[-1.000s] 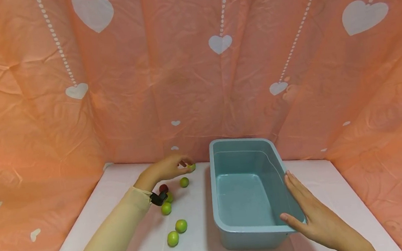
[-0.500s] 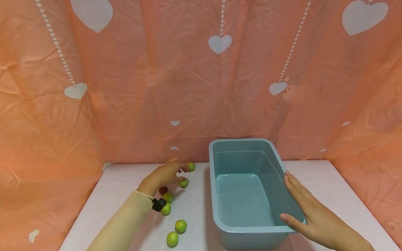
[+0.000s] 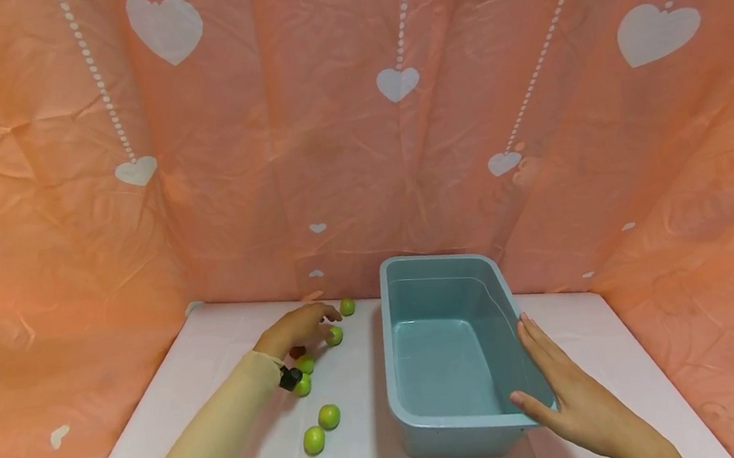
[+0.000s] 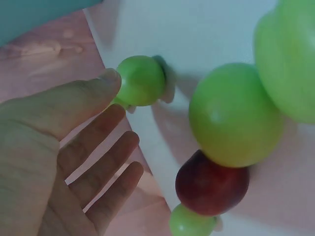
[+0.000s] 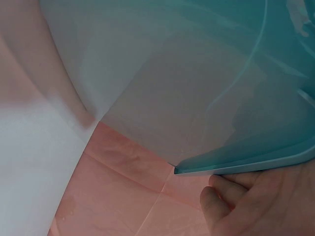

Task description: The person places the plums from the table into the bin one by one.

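Several small green fruits lie on the white table [image 3: 242,451] left of an empty blue tub [image 3: 459,419]. My left hand [image 3: 325,323] hovers open over them, fingers straight. In the left wrist view the left hand [image 4: 115,96] has its thumb tip against one green fruit [image 4: 141,80], the same green fruit [image 3: 334,335] as in the head view. A dark red fruit [image 4: 211,184] sits between other green ones [image 4: 236,115]. Another green fruit [image 3: 347,306] lies farther back. My right hand [image 3: 554,385] rests flat on the tub's right wall, thumb at the near rim [image 5: 246,167].
Orange sheeting with white hearts [image 3: 398,143] closes in the back and both sides of the table. Two green fruits [image 3: 329,416] lie nearer the front, left of the tub. A black wrist strap [image 3: 288,377] covers part of the fruit cluster.
My left hand has drawn back from the farthest green fruit, leaving it on the table, and now sits by the nearer one. The right hand and tub have not moved.
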### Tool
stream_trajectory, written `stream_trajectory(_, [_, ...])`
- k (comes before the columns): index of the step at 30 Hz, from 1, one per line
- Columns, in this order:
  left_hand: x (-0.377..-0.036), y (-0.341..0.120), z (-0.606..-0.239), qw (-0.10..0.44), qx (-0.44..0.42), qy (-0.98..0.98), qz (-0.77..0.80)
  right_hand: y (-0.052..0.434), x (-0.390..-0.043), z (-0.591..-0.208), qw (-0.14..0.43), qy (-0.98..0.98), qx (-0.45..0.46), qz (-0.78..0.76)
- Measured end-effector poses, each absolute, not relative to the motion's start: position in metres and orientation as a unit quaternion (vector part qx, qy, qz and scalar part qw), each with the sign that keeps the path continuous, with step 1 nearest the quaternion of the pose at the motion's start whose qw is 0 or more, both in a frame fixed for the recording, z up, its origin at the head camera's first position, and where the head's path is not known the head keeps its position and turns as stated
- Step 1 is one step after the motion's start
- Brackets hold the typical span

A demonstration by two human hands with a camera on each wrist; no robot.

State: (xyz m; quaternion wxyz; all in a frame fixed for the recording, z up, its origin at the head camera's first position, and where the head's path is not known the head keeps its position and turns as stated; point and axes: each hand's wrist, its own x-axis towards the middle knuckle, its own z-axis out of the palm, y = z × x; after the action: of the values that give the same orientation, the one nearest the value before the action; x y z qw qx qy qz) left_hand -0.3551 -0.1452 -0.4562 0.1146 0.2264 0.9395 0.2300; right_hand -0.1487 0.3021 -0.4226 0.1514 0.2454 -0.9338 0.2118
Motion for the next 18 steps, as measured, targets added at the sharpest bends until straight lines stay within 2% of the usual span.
stream_trajectory(7, [-0.3495, -0.1418, -0.4563, 0.139, 0.199, 0.943, 0.227, 0.3022, -0.1479, -0.4236, 0.147, -0.935, 0.239, 0.217])
stream_trajectory(18, [-0.3476, -0.1375, -0.4605, 0.124, 0.196, 0.951, 0.204, 0.3023, -0.1482, -0.423, 0.148, -0.934, 0.241, 0.218])
